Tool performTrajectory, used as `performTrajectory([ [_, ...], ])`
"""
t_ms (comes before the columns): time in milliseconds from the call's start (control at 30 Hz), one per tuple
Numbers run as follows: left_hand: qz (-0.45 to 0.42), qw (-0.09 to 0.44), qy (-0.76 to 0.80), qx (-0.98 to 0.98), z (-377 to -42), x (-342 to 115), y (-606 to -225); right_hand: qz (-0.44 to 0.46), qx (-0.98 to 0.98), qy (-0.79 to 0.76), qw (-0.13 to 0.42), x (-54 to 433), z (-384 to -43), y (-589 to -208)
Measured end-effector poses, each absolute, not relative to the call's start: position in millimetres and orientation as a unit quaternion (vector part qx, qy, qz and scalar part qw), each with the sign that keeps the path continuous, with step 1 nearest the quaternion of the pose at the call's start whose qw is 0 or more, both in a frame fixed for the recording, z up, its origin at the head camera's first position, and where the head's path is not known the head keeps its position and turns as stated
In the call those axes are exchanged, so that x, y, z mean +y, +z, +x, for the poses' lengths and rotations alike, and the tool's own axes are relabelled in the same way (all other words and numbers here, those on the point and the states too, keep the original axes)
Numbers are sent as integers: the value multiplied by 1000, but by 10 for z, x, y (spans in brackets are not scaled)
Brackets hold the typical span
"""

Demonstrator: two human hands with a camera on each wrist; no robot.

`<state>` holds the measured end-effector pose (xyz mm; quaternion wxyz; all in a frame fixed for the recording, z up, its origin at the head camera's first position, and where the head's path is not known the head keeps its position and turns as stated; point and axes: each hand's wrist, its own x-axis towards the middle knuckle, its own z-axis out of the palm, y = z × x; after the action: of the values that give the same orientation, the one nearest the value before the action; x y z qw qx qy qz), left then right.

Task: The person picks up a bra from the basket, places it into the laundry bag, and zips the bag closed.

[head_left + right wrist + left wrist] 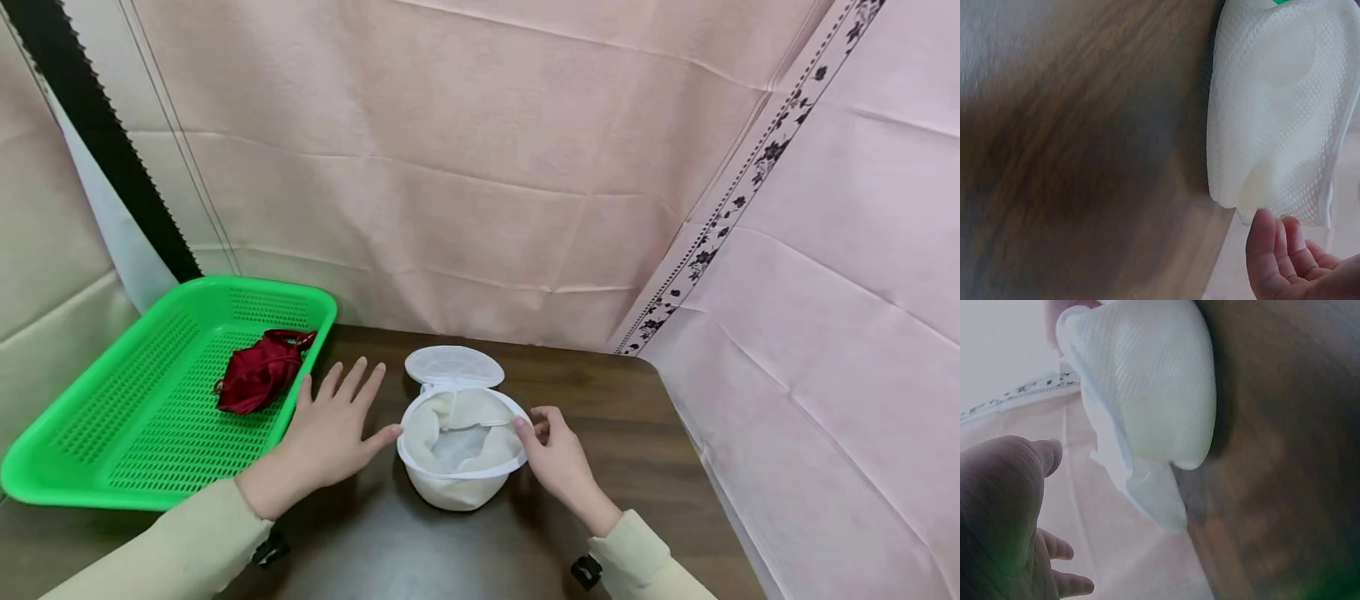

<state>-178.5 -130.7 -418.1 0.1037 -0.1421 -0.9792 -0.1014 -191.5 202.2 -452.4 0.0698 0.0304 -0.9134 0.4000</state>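
A white mesh laundry bag [456, 495] with a stiff round rim stands on the wooden table. Its round lid [454, 367] is folded back at the far side, leaving the mouth uncovered. Cream, soft material [426, 433] shows around the inside, with a paler mesh bottom in the middle. My right hand [557, 458] pinches the rim at its right, thumb on top; in the right wrist view curled fingers [1263, 247] are at the mesh. On the other side my left hand [330, 433] has its fingers spread, the thumb tip right at the left rim.
A green plastic basket [168, 417] stands at the left, partly behind my left forearm. Inside it lies a crumpled dark red satin piece [262, 371]. Pale cloth [465, 167] hangs behind the table, and more cloth [825, 333] borders its right edge.
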Motion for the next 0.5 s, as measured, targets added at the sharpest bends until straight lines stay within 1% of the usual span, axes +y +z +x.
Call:
performTrajectory([
  [300,-109,93,-106,-984,-1880,-1612,-3922,34,-883,464,68,2018,-1919,-4610],
  [500,-77,65,-123,-987,-2012,-1859,-3728,36,-881,466,68,2014,-1922,-4647],
])
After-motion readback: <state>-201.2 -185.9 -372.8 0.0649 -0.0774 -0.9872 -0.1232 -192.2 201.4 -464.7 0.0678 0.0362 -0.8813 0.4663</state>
